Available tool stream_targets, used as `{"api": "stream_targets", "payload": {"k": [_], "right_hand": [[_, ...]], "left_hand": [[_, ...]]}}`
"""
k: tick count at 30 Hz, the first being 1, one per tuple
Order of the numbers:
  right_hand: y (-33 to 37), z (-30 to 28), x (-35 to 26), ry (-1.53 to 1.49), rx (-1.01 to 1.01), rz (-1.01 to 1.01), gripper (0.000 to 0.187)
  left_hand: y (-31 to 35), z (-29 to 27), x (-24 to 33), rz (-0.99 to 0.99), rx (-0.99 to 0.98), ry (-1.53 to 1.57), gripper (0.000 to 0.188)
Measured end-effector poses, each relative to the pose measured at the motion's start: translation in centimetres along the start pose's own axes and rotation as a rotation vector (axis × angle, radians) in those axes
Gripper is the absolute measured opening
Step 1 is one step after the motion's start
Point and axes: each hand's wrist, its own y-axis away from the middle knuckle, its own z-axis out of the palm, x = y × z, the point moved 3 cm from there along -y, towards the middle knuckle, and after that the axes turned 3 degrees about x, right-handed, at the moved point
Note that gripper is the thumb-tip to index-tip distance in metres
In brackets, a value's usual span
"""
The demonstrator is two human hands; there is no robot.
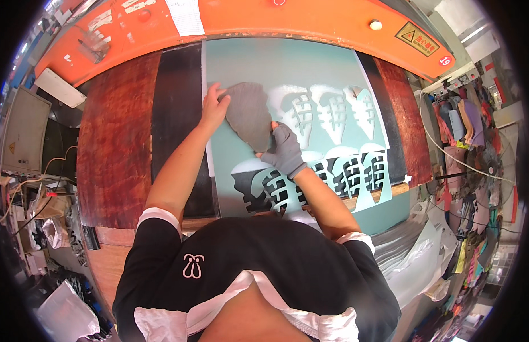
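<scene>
A dark grey, roughly leaf-shaped plate [250, 114], which looks like a cutting die, lies over the pale green sheet [236, 57]. My bare left hand [214, 107] holds its upper left edge, thumb against the side. On its lower right edge is my right hand [284, 151], in a grey fingerless glove, gripping with the thumb and fingertips. To the right of the plate, the sheet has a row of slotted, shoe-upper-shaped cut-outs [333, 117]. Nearer to me, a second row of cut-outs [351, 174] shows black through the openings.
An orange machine beam [241, 20] spans the far side. Reddish-brown boards [119, 137] flank the black work surface [176, 125]. Stacked pale sheets [415, 245] lie at the near right. Coloured material hangs in bundles [464, 122] at the right. A grey cabinet [26, 131] stands at the left.
</scene>
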Motion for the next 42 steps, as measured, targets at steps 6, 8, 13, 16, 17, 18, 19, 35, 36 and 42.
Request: {"api": "stream_targets", "payload": {"k": [6, 8, 13, 16, 17, 18, 19, 35, 36, 42], "right_hand": [[7.3, -7.5, 1.9, 0.089, 0.225, 0.355, 0.051], [11.8, -10.6, 1.2, 0.197, 0.299, 0.453, 0.038], [18.6, -12.9, -1.2, 0.435, 0.304, 0.258, 0.026], [18.8, -12.2, -0.2, 0.519, 0.326, 0.222, 0.022], [18.6, -11.9, 0.5, 0.432, 0.371, 0.293, 0.021], [18.4, -11.9, 0.8, 0.431, 0.391, 0.234, 0.021], [18.3, -11.8, 1.0, 0.419, 0.404, 0.231, 0.021], [13.7, -23.5, 6.2, -0.013, 0.647, 0.177, 0.029], [12.8, -26.5, 7.2, -0.010, 0.764, 0.256, 0.030], [13.6, -28.6, 11.5, -0.237, 0.659, 0.206, 0.028]], "left_hand": [[6.8, -3.8, 1.2, 0.145, -0.005, -0.137, 0.056], [11.7, -6.5, 1.1, 0.175, 0.005, -0.243, 0.055], [24.6, -10.9, 2.7, 0.229, -0.012, -0.293, 0.048], [29.2, -10.0, 3.6, 0.099, 0.004, -0.217, 0.029], [29.4, -9.7, 3.8, 0.203, 0.013, -0.330, 0.024], [29.6, -9.3, 4.1, 0.311, 0.022, -0.422, 0.020], [29.7, -8.9, 4.2, 0.392, 0.023, -0.517, 0.016], [30.9, -5.6, -1.5, 0.410, 0.388, -0.718, 0.032], [31.0, -5.5, -2.2, 0.412, 0.408, -0.735, 0.031], [29.9, -5.4, -5.2, 0.371, 0.446, -0.820, 0.030]]}}
